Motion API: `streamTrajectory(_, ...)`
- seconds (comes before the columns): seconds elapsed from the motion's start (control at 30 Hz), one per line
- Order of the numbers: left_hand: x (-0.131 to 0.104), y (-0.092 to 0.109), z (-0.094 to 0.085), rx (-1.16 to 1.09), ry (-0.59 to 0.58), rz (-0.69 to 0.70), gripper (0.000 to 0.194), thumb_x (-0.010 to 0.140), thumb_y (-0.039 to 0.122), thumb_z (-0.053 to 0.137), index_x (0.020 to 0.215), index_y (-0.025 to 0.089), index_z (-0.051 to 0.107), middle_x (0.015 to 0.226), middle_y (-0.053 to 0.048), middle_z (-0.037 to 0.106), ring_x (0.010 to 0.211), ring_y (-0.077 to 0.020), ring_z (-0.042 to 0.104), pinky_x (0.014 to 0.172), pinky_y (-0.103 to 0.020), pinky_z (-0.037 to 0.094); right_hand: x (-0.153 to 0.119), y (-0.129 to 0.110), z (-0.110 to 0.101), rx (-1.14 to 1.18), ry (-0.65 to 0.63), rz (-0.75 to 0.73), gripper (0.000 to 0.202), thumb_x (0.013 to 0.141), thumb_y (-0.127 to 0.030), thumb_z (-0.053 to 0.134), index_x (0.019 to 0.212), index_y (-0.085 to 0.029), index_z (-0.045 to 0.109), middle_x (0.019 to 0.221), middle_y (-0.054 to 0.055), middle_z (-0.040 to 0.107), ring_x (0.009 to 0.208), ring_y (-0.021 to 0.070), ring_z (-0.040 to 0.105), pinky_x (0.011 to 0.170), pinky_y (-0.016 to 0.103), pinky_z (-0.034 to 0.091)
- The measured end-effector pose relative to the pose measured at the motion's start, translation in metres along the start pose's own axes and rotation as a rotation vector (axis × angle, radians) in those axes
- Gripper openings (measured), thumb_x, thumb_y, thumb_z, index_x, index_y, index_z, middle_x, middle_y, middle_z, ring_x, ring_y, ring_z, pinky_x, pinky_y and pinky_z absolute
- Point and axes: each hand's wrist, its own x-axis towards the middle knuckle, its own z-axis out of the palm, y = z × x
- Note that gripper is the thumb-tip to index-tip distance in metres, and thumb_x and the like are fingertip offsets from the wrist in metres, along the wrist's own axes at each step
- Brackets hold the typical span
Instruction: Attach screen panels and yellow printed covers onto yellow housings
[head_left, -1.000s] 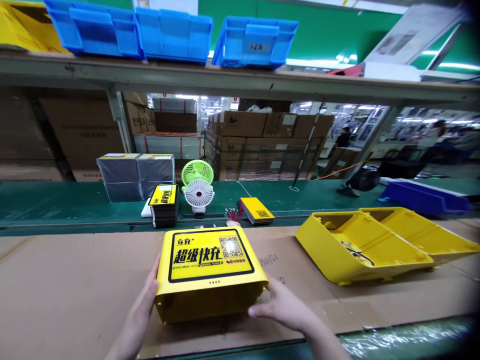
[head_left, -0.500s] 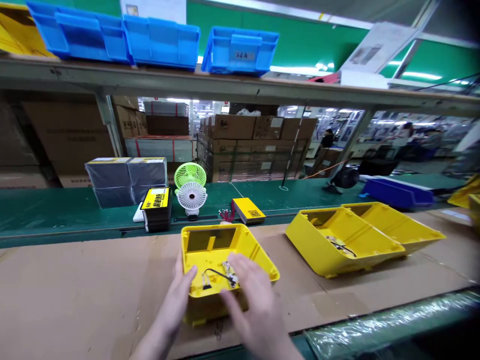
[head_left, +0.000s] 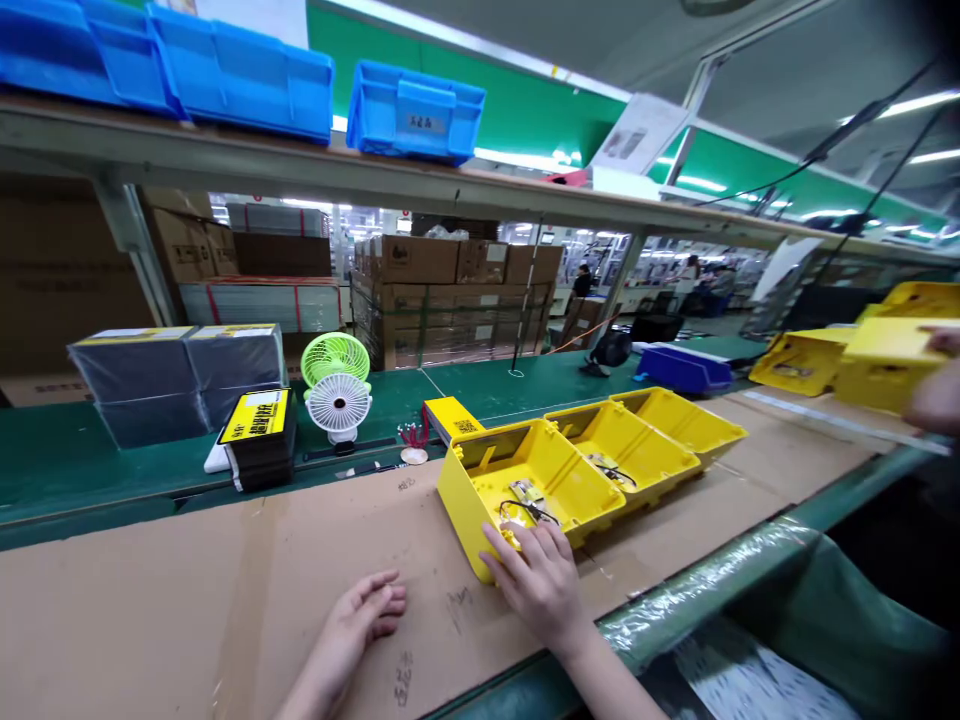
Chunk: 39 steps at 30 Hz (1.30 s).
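My right hand (head_left: 536,580) lies on the near rim of a yellow plastic housing (head_left: 461,500), its fingers bent over the edge. Inside that housing sit a small circuit board (head_left: 527,492) and a black wire. My left hand (head_left: 356,625) is apart from the housing, over the cardboard to its left, with loosely curled fingers and nothing in them. A second yellow housing (head_left: 637,440), also with a wired part inside, stands against the first one's far right side. Beyond it is a third yellow housing (head_left: 694,415).
Cardboard (head_left: 187,600) covers the bench. Behind it stand a white fan (head_left: 339,402), a green fan (head_left: 330,350), a stack of yellow-and-black cards (head_left: 259,430), a yellow box (head_left: 452,416) and wrapped grey boxes (head_left: 142,385). At right, another person's hand (head_left: 941,340) touches a yellow housing (head_left: 889,360).
The yellow housing has moved right, beside the other two. My left hand has let go of it, while my right hand has come onto its near rim. The view has turned right.
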Motion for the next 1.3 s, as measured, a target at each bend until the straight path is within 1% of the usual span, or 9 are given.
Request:
streamTrajectory(0.2,-0.009,0.012,-0.002,-0.145,-0.006,-0.058,0.040,0.079,0.035,0.057,0.111,0.012,0.053,0.100,-0.014,0.064,0.089,-0.0206,0.061,0.080,-0.035,0.045,-0.001,0.028,0.001,-0.078,-0.049,-0.121,0.047,0.077,-0.030,0.067,0.121,-0.028,0.054,0.100,0.006,0.065,0.086,0.0220,0.056,0.088,0.041,0.037)
streamTrajectory(0.4,-0.009,0.011,-0.002,-0.147,-0.010,-0.062,0.039,0.079,0.034,0.058,0.110,0.013,0.052,0.099,-0.012,0.063,0.088,-0.0202,0.061,0.079,-0.034,0.046,-0.010,0.114,0.003,-0.225,-0.110,-0.063,0.046,0.082,-0.036,0.058,0.125,-0.020,0.050,0.106,0.012,0.059,0.098,0.0242,0.054,0.094,0.039,0.035)
streamTrajectory(0.57,-0.009,0.012,-0.001,-0.141,0.003,-0.075,0.037,0.078,0.035,0.059,0.108,0.013,0.054,0.099,-0.012,0.063,0.087,-0.0199,0.061,0.078,-0.033,0.046,-0.006,0.189,0.003,-0.355,-0.260,0.210,0.057,0.085,-0.040,0.047,0.134,-0.014,0.035,0.114,0.015,0.053,0.106,0.0270,0.049,0.097,0.040,0.031)
streamTrajectory(0.67,-0.006,0.012,-0.001,-0.137,0.007,-0.082,0.038,0.076,0.036,0.061,0.106,0.013,0.055,0.097,-0.012,0.064,0.085,-0.0197,0.061,0.075,-0.032,0.046,0.014,0.206,0.006,-0.472,-0.349,0.568,0.067,0.079,-0.040,0.052,0.135,-0.011,0.029,0.110,0.018,0.053,0.101,0.0321,0.051,0.092,0.048,0.031)
streamTrajectory(0.77,-0.002,0.012,-0.001,-0.143,0.017,-0.103,0.040,0.074,0.037,0.063,0.104,0.013,0.055,0.093,-0.011,0.064,0.081,-0.0188,0.061,0.071,-0.031,0.046,0.043,0.192,0.017,-0.607,-0.254,0.780,0.072,0.076,-0.037,0.054,0.136,-0.008,0.025,0.121,0.025,0.044,0.106,0.0389,0.046,0.091,0.057,0.024)
streamTrajectory(0.83,0.001,0.011,-0.001,-0.159,0.019,-0.120,0.041,0.071,0.038,0.065,0.102,0.014,0.055,0.091,-0.010,0.064,0.078,-0.0178,0.061,0.068,-0.029,0.046,0.062,0.169,0.032,-0.563,-0.200,0.650,0.067,0.082,-0.035,0.047,0.138,-0.009,0.022,0.133,0.025,0.035,0.118,0.0387,0.037,0.096,0.057,0.019)
streamTrajectory(1.03,0.008,0.008,-0.004,-0.209,-0.002,-0.137,0.044,0.065,0.040,0.069,0.098,0.014,0.055,0.086,-0.007,0.063,0.072,-0.0156,0.061,0.060,-0.026,0.043,0.098,0.100,0.122,-0.235,-0.494,0.356,0.047,0.088,-0.036,0.043,0.130,-0.017,0.040,0.136,0.015,0.041,0.124,0.0297,0.033,0.099,0.043,0.025)
streamTrajectory(1.17,0.012,0.005,-0.005,-0.222,-0.004,-0.151,0.042,0.066,0.039,0.069,0.096,0.014,0.054,0.081,-0.005,0.062,0.067,-0.0144,0.061,0.055,-0.024,0.042,0.114,0.084,0.184,-0.203,-0.581,0.354,0.045,0.088,-0.032,0.046,0.128,-0.013,0.043,0.136,0.017,0.040,0.126,0.0293,0.034,0.100,0.042,0.028)
streamTrajectory(1.3,0.018,0.003,-0.006,-0.225,-0.008,-0.173,0.043,0.063,0.038,0.071,0.096,0.015,0.054,0.079,-0.003,0.061,0.064,-0.0136,0.061,0.052,-0.023,0.041,0.123,0.078,0.216,-0.216,-0.612,0.359,0.037,0.088,-0.035,0.052,0.119,-0.014,0.050,0.126,0.011,0.049,0.115,0.0262,0.046,0.096,0.048,0.036)
